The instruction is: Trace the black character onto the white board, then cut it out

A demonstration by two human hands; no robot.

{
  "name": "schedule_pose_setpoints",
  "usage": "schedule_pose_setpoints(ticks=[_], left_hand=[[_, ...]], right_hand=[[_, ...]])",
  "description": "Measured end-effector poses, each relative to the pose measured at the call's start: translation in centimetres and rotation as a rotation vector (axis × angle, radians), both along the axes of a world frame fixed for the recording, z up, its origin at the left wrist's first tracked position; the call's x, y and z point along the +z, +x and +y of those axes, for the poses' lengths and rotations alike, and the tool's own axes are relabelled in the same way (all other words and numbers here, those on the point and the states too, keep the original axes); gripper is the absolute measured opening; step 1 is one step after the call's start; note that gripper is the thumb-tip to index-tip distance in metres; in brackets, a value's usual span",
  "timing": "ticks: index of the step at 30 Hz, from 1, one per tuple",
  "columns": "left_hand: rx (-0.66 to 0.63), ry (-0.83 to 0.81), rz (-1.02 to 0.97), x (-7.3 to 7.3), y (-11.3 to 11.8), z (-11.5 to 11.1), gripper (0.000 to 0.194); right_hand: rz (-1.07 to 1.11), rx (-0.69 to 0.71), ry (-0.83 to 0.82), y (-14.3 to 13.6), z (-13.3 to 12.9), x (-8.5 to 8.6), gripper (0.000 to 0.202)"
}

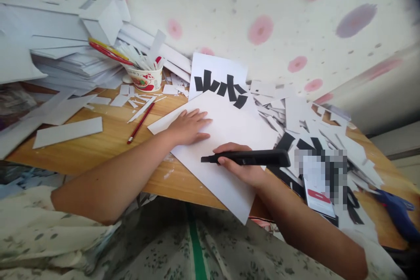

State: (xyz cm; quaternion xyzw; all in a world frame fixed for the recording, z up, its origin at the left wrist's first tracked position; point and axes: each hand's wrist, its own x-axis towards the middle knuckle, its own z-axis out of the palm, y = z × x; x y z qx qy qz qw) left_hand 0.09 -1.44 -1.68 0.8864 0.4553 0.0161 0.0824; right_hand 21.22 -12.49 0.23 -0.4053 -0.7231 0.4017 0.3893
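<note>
A white board lies slanted on the wooden table, one corner reaching past the front edge. My left hand rests flat on it with the fingers spread. In my right hand is a black utility knife, its dark tip pointing left over the near part of the board. I cannot tell whether the tip touches the surface. Behind the board, a white sheet carries black brush-like strokes, and the board covers its lower part.
A paper cup full of strips and tools stands at the back left, with a red pencil nearer. White scraps, black cut pieces and a phone-like object crowd the right. Folded white card is piled far left.
</note>
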Motion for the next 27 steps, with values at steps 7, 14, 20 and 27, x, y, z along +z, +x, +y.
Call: schedule_pose_setpoints(ticks=[7, 14, 20, 27], left_hand=[[-0.018, 0.008, -0.011, -0.2, 0.0, 0.3, 0.063], [-0.017, -0.004, -0.015, -0.2, 0.1, 0.4, 0.063], [-0.016, 0.010, -0.016, -0.4, 0.1, 0.5, 0.062], [-0.024, -0.012, 0.015, 0.0, 0.2, 0.4, 0.066]], right_hand=[[0.032, -0.022, 0.032, 0.1, -0.5, -1.1, 0.013], [-0.011, -0.013, 0.029, 0.2, -0.8, -1.3, 0.014], [-0.103, -0.019, 0.104, 0.5, -0.9, -1.4, 0.019], [-0.291, 0.192, 0.372, 0.0, -0.5, 0.2, 0.024]])
